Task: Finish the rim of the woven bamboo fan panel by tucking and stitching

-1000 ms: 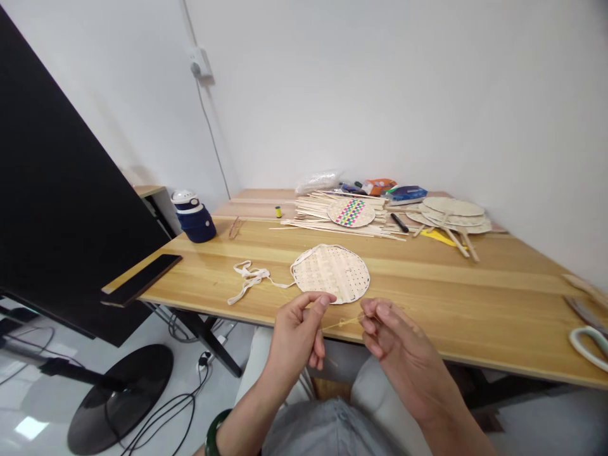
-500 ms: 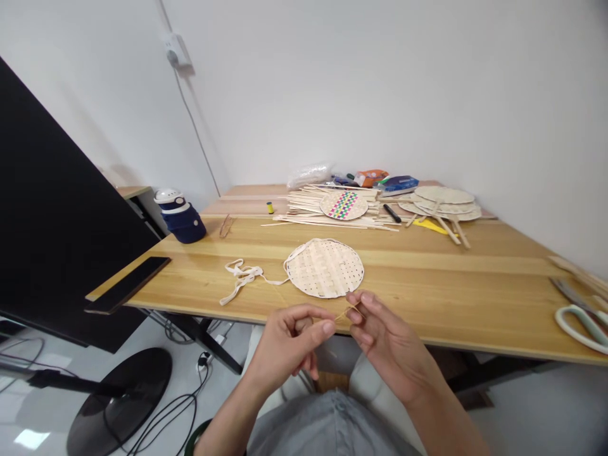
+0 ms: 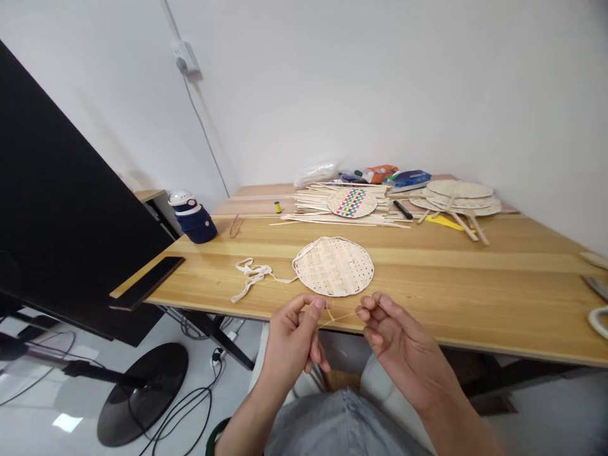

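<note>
My left hand (image 3: 294,335) and my right hand (image 3: 396,345) are held just in front of the wooden table's near edge (image 3: 427,329). Both pinch a thin yellowish thread (image 3: 339,316) stretched between thumb and fingertips. Right behind the hands a round woven bamboo mat (image 3: 334,266) lies flat on the table. A white ribbon strip (image 3: 251,278) runs from its left rim.
At the back lie a pile of bamboo strips (image 3: 332,209) with a coloured woven disc (image 3: 352,202), several round fans (image 3: 460,196), a black pen (image 3: 402,209) and a yellow spool (image 3: 277,207). A dark blue cap (image 3: 194,218) sits left. Scissors (image 3: 599,310) at right edge. Black screen (image 3: 57,202) left.
The hands drew apart slightly, pulling the thread taut between them. The view shifted a little to the left and up.
</note>
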Available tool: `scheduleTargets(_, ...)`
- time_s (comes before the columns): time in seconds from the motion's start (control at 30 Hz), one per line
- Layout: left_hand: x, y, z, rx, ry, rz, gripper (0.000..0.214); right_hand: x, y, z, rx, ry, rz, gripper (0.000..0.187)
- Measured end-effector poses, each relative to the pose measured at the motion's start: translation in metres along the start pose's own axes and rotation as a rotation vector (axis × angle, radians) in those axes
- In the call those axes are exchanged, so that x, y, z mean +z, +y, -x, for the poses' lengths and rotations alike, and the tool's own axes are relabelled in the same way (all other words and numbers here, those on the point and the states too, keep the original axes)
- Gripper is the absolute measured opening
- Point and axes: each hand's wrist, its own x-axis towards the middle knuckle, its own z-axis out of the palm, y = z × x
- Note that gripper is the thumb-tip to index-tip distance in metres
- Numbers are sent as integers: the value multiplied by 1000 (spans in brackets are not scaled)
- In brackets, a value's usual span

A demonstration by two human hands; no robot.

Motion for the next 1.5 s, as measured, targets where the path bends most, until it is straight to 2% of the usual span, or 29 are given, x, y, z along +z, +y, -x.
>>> scheduleTargets(0.17, 1, -5, -2, 27, 15, 107, 34, 0, 1, 1, 47, -35, 9, 24)
scheduleTargets(0.33, 0, -4, -3, 42, 49, 128, 33, -5, 5, 2, 28, -37, 167, 24)
scheduleTargets(0.5, -5, -5, -8, 38, 36, 141, 37, -11, -2, 2, 1, -15, 178, 23)
scheduleTargets(0.77, -14, -4, -19, 40, 118, 170, 53, -25, -47, 1, -61, 83, -50, 30)
scheduleTargets(1.0, -42, 2, -14, 80, 253, 128, 57, -42, -96, 6, -289, 215, 17, 37)
scheduleTargets(1.17, -68, -14, -9, -27, 293, -29, 66, -37, -98, 10, -358, 240, 112, 38)
scheduleTargets(1.3, -88, -28, -12, -28, 239, -422, 72, -33, -87, 9, -417, 214, 287, 36)
scheduleTargets(1.37, -93, -25, -8, 47, 165, -659, 60, -29, -79, 11, -432, 202, 417, 35)
scheduleTargets(1.43, -92, -13, 2, 196, 129, -809, 40, -24, -71, 13, -419, 192, 591, 38)
scheduleTargets(1.5, -85, 1, 13, 394, 195, -830, 28, -17, -61, 14, -396, 178, 744, 41)
